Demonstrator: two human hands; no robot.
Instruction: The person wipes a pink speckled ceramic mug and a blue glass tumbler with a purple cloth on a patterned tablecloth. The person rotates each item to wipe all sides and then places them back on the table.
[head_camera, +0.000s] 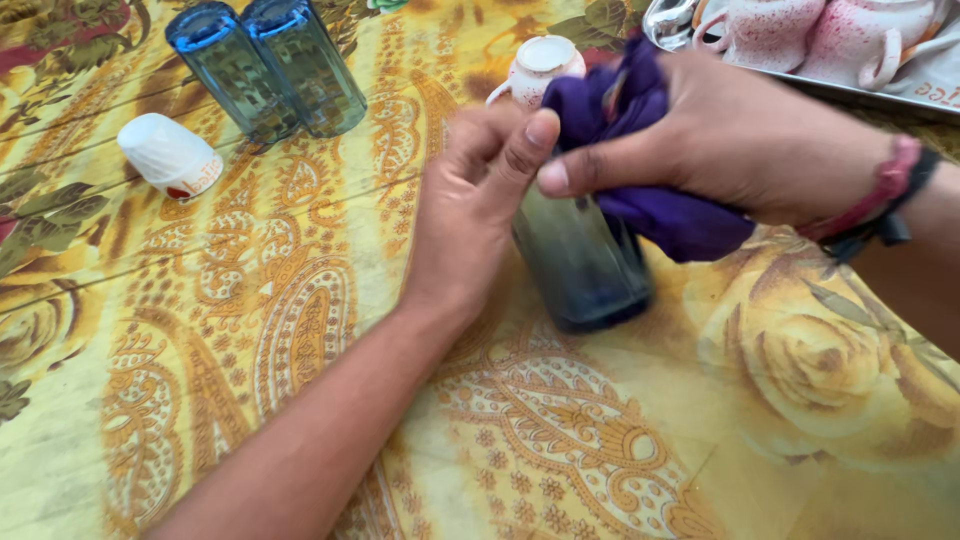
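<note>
A dark blue-grey drinking glass (585, 265) stands on the yellow patterned tablecloth (300, 330) at the middle of the view. My left hand (475, 205) grips its left side, thumb up by the rim. My right hand (730, 140) holds a purple cloth (660, 215) bunched over the mouth of the glass, thumb meeting my left thumb. The glass's rim is hidden under the cloth.
Two blue glasses (265, 65) stand upside down at the back left, a white cup (170, 155) lying on its side beside them. A small white-and-pink cup (540, 65) sits behind my hands. A metal tray (930, 90) with pink-speckled cups (765, 30) is at the back right.
</note>
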